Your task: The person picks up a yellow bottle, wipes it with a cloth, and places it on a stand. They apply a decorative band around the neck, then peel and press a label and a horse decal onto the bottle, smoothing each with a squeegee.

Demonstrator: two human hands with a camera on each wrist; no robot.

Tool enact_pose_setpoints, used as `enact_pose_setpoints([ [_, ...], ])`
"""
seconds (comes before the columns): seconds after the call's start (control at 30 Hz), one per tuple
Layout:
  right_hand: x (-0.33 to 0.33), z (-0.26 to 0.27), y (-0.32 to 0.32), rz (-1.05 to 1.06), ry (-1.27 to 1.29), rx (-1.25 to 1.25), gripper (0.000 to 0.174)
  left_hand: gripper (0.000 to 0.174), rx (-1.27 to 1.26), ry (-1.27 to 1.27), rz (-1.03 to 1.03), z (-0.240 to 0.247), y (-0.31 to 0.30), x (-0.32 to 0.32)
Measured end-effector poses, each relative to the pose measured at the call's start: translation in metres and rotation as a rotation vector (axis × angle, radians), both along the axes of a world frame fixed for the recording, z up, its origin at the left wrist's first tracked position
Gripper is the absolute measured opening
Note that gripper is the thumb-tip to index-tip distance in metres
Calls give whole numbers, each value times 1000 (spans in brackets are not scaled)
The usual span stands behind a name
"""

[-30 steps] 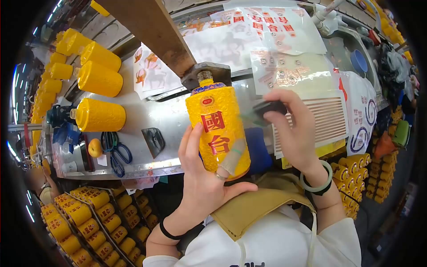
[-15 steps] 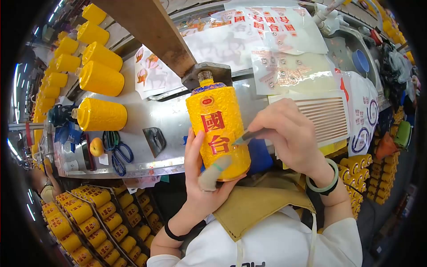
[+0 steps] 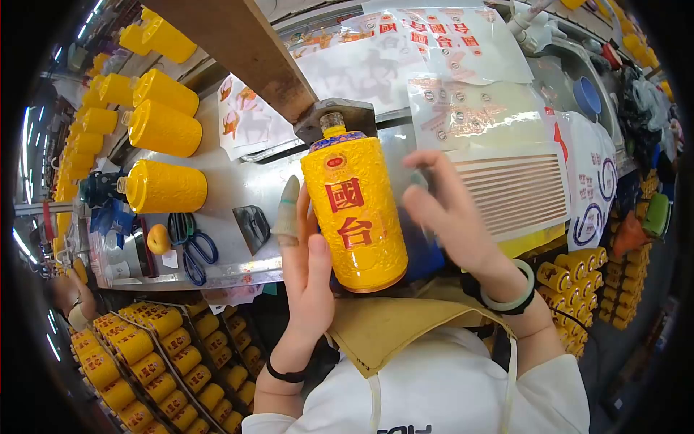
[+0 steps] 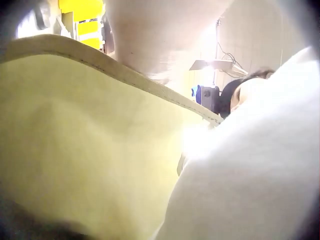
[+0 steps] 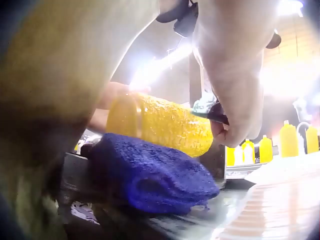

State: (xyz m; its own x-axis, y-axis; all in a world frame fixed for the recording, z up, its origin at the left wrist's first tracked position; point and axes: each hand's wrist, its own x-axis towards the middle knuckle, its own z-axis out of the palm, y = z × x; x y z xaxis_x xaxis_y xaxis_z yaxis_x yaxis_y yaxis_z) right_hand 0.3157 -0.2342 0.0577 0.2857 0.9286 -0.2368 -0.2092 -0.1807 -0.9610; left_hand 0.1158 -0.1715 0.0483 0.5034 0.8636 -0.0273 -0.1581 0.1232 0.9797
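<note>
A yellow textured bottle with red characters and a blue-patterned shoulder lies on its side, its neck toward a dark metal bracket. Along its left side my left hand rests with straight fingers, thumb raised by the lower part. A pale cover with a green band sheathes one of its fingers. My right hand, blurred, is just right of the bottle. In the right wrist view its fingers pinch a small dark flat tool, with a whitish-green scrap beside it. A folded blue towel lies under the bottle.
Scissors, a dark angular piece and yellow bottles are at the left. Printed sheets and a striped sheet cover the right side. A wooden beam slants overhead. Racks of bottles stand below.
My left hand has shifted from the bottle's lower front to its left side, its covered finger now pointing up. My right hand, with the dark tool, went to the lettering, then drew back up and right.
</note>
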Motion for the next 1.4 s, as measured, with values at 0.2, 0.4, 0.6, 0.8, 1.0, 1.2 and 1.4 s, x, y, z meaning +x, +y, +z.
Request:
enact_pose_setpoints([
  [0.2,-10,-2,7,52,53,-77,43,64,-227,-33,-7,11,2,13],
  [0.4,-6,0,8,69,140,-113,45,66,-235,-55,3,10,1,13],
  [0.6,-1,-7,4,142,71,-70,48,73,-274,-50,-22,10,3,10],
  [0.8,13,16,6,108,4,-40,48,67,-275,-51,-6,10,4,8],
  [1.0,14,44,16,269,-683,333,46,62,-365,-68,-19,5,8,4],
  [1.2,12,32,37,116,-1268,879,30,77,-356,-156,-7,5,14,-1],
  [1.4,-23,51,54,468,-1468,680,24,78,-219,-135,43,0,21,-15],
])
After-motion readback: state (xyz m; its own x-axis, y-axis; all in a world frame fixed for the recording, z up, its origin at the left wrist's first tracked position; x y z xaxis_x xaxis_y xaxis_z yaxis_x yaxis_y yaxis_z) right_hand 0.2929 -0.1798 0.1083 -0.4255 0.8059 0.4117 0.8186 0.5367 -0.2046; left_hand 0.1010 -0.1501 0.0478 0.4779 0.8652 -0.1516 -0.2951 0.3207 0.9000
